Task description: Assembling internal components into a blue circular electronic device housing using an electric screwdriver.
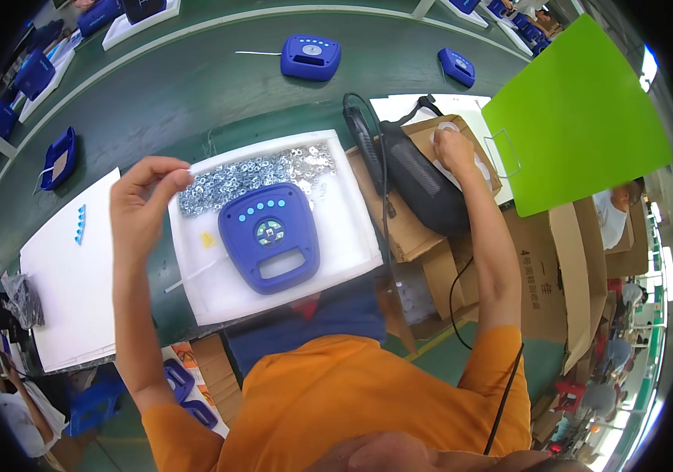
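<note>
A blue plastic housing [247, 236] with a row of light-blue buttons, a round part with a small circuit in its middle and a handle slot lies on a white foam tray [344, 236]. A white cable sticks out from its left side. Behind it on the tray is a heap of small metal pieces [230, 182]. My left hand [143, 200] is at the tray's left edge, thumb and forefinger pinched; what they hold is too small to make out. My right hand [453, 149] reaches into a small cardboard box [424, 124], fingers closed by whitish translucent material; their grip is hidden.
A black cylindrical tool or pouch [427, 177] with cords lies across the box. A green panel [580, 118] stands at right. More blue housings [310, 57] sit on the green bench [195, 94]. White sheets [77, 267] with small blue pieces [80, 225] lie at left.
</note>
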